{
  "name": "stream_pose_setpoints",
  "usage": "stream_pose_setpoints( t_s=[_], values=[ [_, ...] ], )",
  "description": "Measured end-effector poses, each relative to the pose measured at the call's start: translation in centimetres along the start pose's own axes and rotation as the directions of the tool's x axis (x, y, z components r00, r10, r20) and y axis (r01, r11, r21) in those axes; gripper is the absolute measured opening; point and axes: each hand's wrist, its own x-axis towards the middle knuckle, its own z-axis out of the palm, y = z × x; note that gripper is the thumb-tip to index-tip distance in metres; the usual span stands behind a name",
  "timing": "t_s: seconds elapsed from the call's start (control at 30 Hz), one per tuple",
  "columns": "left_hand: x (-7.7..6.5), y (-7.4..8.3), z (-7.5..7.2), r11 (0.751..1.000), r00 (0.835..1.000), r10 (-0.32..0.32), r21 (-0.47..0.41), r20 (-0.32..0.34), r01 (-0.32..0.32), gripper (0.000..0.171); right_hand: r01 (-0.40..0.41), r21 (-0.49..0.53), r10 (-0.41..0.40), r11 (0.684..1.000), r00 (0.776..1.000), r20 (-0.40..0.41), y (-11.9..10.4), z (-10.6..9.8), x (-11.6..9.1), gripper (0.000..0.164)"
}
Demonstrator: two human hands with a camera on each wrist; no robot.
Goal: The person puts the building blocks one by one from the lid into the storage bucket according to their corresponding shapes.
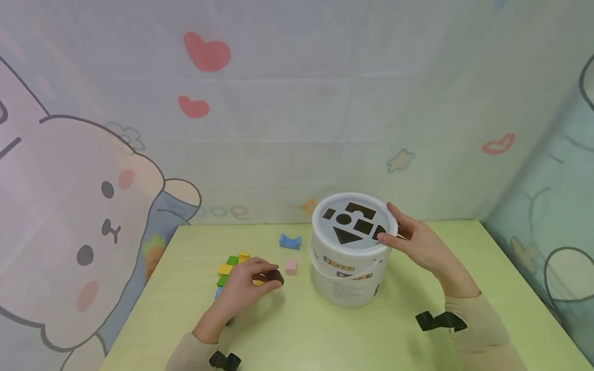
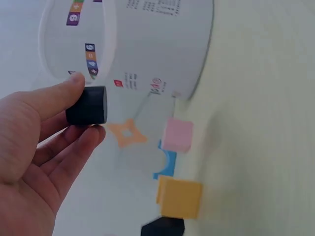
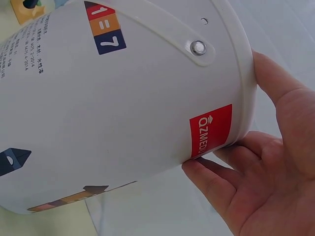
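Note:
My left hand [image 1: 248, 285] pinches a short black cylinder-like block [image 2: 87, 105] between thumb and fingers, raised above the table to the left of the bucket. The white bucket [image 1: 345, 283] stands upright, its lid [image 1: 326, 232] pierced with several shaped holes. At the bucket's right edge, my right hand [image 1: 419, 242] grips the rim, thumb on the lid and fingers against the side. In the right wrist view, those fingertips [image 3: 194, 164] touch the wall near a red label [image 3: 210, 130]. A pink block [image 1: 291, 267] lies between the left hand and the bucket.
A blue arch-shaped block [image 1: 290, 242] lies behind the pink one. Several yellow, green and blue blocks, including a yellow block [image 1: 225, 269], cluster behind and left of the left hand. A printed cloth backdrop [image 1: 297, 129] rises at the far edge of the green table [image 1: 176, 319].

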Motion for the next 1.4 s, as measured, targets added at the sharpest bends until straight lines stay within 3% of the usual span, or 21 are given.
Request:
stream_pose_setpoints(
  t_s=[0.17, 0.37, 0.67, 0.87, 1.1, 1.4],
  values=[
    [1.3, 2.0, 0.2, 0.995, 0.994, 0.000, -0.100, -0.113, -0.011, 0.035, 0.003, 0.021, -0.003, 1.000, 1.000, 0.006, 0.0, -0.1, 0.2, 0.097],
    [3.0, 4.5, 0.7, 0.966, 0.971, 0.047, -0.235, -0.235, -0.103, 0.031, -0.008, 0.033, 0.007, 0.999, 1.000, 0.010, 0.1, -0.2, 0.3, 0.098],
    [5.2, 7.4, 1.5, 0.932, 0.941, 0.083, -0.309, -0.327, -0.189, 0.031, -0.005, 0.017, 0.005, 1.000, 1.000, 0.006, 0.2, -0.2, 0.4, 0.097],
    [6.6, 9.3, 2.5, 0.918, 0.934, 0.119, -0.322, -0.338, -0.234, 0.032, -0.011, 0.012, 0.011, 1.000, 1.000, 0.004, 0.4, -0.2, 0.2, 0.097],
    [9.5, 11.0, 3.7, 0.922, 0.923, 0.184, -0.268, -0.337, -0.281, 0.036, -0.023, 0.027, 0.023, 0.999, 1.000, -0.002, 0.3, -0.2, 0.0, 0.096],
    [11.8, 11.7, 5.1, 0.955, 0.953, 0.105, -0.240, -0.285, -0.177, 0.036, -0.018, 0.022, 0.018, 1.000, 1.000, -0.005, 0.4, 0.3, 0.2, 0.097]
  ],
)
